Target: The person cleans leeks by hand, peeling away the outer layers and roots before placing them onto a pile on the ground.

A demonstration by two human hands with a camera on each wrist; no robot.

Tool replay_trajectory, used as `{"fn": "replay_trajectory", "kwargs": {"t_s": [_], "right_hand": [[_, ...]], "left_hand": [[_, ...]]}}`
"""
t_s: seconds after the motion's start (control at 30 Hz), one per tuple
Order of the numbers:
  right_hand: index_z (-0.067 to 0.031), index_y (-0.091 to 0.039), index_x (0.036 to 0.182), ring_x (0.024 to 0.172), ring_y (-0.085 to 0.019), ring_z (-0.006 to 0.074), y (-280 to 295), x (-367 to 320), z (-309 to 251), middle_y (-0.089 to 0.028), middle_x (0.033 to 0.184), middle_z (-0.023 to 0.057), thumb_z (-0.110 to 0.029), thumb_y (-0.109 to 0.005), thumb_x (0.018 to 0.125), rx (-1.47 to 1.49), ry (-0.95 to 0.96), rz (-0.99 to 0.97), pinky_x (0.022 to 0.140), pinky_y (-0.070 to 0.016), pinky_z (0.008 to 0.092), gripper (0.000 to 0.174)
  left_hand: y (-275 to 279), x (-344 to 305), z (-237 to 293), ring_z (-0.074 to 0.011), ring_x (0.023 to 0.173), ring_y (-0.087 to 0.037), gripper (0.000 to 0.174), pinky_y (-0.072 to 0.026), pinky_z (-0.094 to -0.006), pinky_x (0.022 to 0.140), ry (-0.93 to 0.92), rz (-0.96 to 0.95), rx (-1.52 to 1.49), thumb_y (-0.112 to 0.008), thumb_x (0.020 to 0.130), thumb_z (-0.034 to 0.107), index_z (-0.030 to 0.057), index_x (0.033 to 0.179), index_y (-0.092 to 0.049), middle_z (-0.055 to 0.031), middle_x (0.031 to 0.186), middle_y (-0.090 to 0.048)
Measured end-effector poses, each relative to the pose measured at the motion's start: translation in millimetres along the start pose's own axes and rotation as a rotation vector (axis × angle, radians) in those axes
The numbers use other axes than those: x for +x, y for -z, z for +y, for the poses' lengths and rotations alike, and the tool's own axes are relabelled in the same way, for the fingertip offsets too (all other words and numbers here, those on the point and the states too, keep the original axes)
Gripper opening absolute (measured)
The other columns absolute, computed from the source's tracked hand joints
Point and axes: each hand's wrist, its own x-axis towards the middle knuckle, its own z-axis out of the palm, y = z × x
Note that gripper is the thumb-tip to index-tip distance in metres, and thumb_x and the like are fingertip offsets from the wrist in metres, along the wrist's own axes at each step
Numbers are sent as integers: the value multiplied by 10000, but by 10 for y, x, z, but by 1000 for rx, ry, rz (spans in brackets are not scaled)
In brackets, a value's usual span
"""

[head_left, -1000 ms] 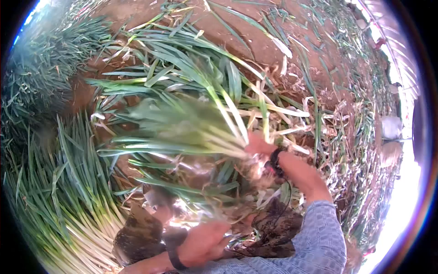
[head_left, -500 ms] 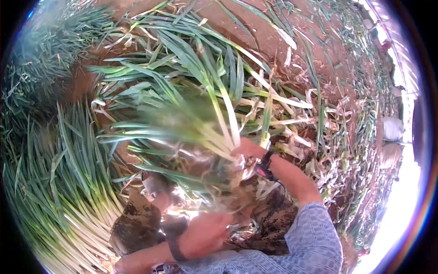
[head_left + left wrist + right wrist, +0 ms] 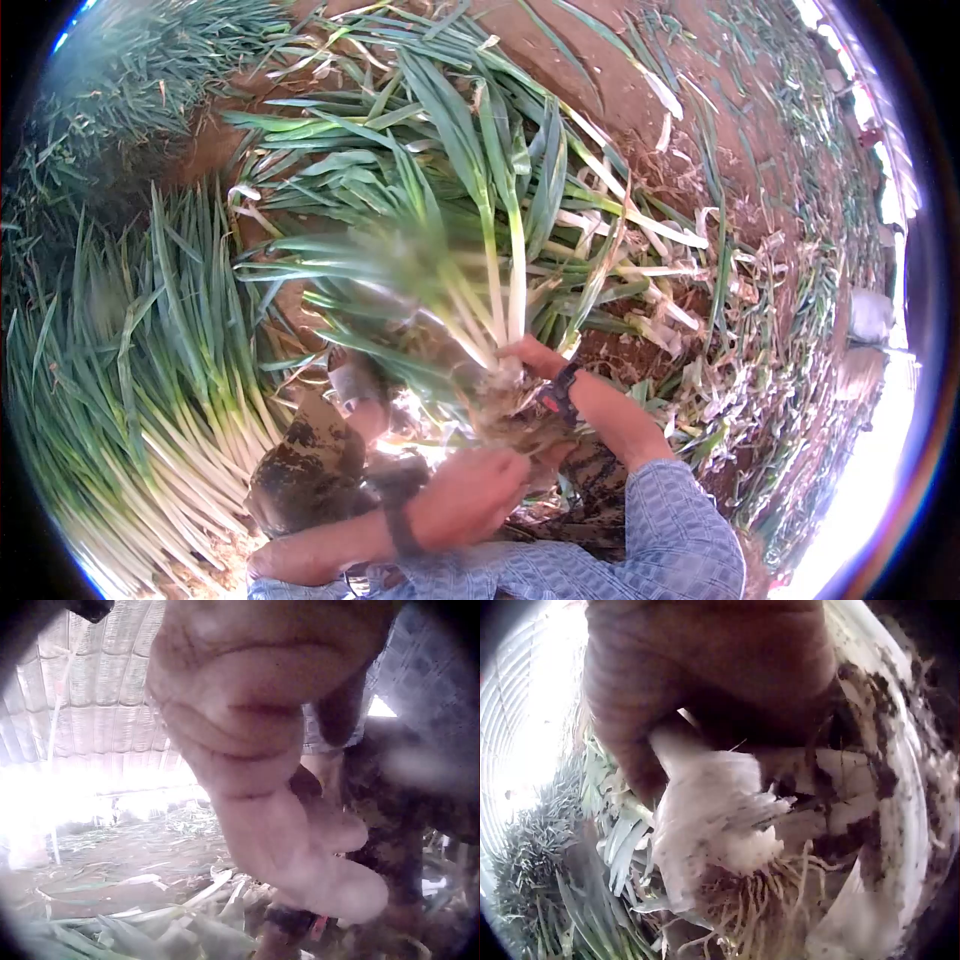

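Note:
My right hand point(image 3: 535, 357) grips several green onions point(image 3: 515, 270) near their white root ends, with the leaves fanning away from me. In the right wrist view, a white onion base point(image 3: 754, 851) with stringy roots and loose papery skin hangs below the fingers. My left hand point(image 3: 472, 495) is low and close to my body, just on the near side of those roots. The left wrist view shows its fingers point(image 3: 277, 840) loosely bent, with nothing between them.
A large heap of green onions point(image 3: 380, 180) lies on the soil beyond my hands. To the left, more onions point(image 3: 190, 400) lie in rows, white ends toward me. Peeled scraps point(image 3: 770, 340) litter the ground at right. Patterned trouser legs point(image 3: 310, 460) flank my left hand.
My right hand has drawn nearer to my body and leftward with the onions, closing toward the left hand. The left hand has shifted slightly right. The whole view has turned a little.

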Motion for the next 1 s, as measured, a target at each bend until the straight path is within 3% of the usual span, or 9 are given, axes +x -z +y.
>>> {"fn": "replay_trajectory", "kwargs": {"t_s": [0.13, 0.23, 0.4, 0.5, 0.67, 0.77, 0.83, 0.93, 1.0], "right_hand": [[41, -612, 1234, 1133, -590, 256, -334, -220, -167, -591, 1270, 166, -211, -690, 860, 237, -113, -162, 989, -454, 327, 458], [16, -600, 1263, 1161, -568, 272, -688, -521, -460, -554, 1320, 163, -259, -651, 888, 257, -153, -194, 1023, -425, 336, 468], [-20, -624, 1243, 1084, -585, 220, -1061, -1145, -972, -611, 1227, 135, -312, -609, 911, -2, 108, -89, 981, -438, 330, 443], [23, -633, 1171, 963, -630, 183, -1188, -1403, -1117, -664, 1063, 113, -315, -608, 913, 79, 175, -116, 899, -491, 304, 426], [39, -640, 1073, 710, -633, 127, -1352, -1938, -620, -650, 859, 57, -210, -672, 880, -121, 370, -127, 585, -511, 219, 317], [47, -683, 1007, 619, -611, 134, -1280, -1912, -136, -661, 728, 54, -167, -691, 850, -31, 225, -117, 538, -481, 246, 266], [42, -717, 988, 710, -653, 149, -1322, -1858, 177, -697, 756, 71, -228, -697, 854, -414, 283, 165, 612, -515, 292, 302], [17, -698, 1009, 739, -651, 185, -1575, -2257, 220, -714, 828, 109, -322, -758, 787, -601, 149, 280, 690, -519, 323, 409], [-10, -669, 1091, 816, -675, 279, -1648, -2381, 284, -709, 960, 175, -389, -742, 782, -724, 221, 301, 745, -524, 404, 494]], "left_hand": [[-36, -19, -47, -368, 714, -602, 170, -475, -473, 634, -19, 145, 22, -590, 832, 160, 16, 896, -524, -164, 777, -587], [-44, -35, -172, -350, 871, -636, 283, -536, -443, 709, 41, -29, 81, -645, 848, 199, 68, 1096, -604, -173, 989, -631], [-17, 53, -424, -283, 985, -660, 450, -576, -363, 817, 165, 597, -277, -643, 901, 269, -2, 1249, -555, -173, 1159, -643], [-15, 237, -821, -231, 1008, -649, 596, -574, -343, 800, 523, 1088, -507, -638, 933, 320, -23, 1357, -397, -154, 1215, -611], [-575, 265, -1525, -238, 852, -707, 406, -593, -349, 686, 426, 554, -1297, -613, 953, 311, -18, 1186, -566, -153, 1037, -684], [-1707, 630, -2455, -257, 801, -710, 358, -594, -386, 693, 242, 735, -807, -562, 977, 299, -15, 1143, -601, -151, 958, -699], [-2254, 739, -2722, -278, 861, -709, 421, -591, -407, 747, 174, 781, -665, -523, 993, 369, -1, 1183, -590, -156, 1009, -698], [-2033, 467, -1619, -277, 906, -701, 622, -589, -416, 784, 445, 565, -1736, -467, 972, 590, 40, 1246, -568, -136, 1042, -696], [-2101, 559, -1598, -266, 833, -690, 637, -589, -414, 754, 363, 589, -1501, -558, 913, 625, 55, 1198, -569, -125, 970, -676]]}}
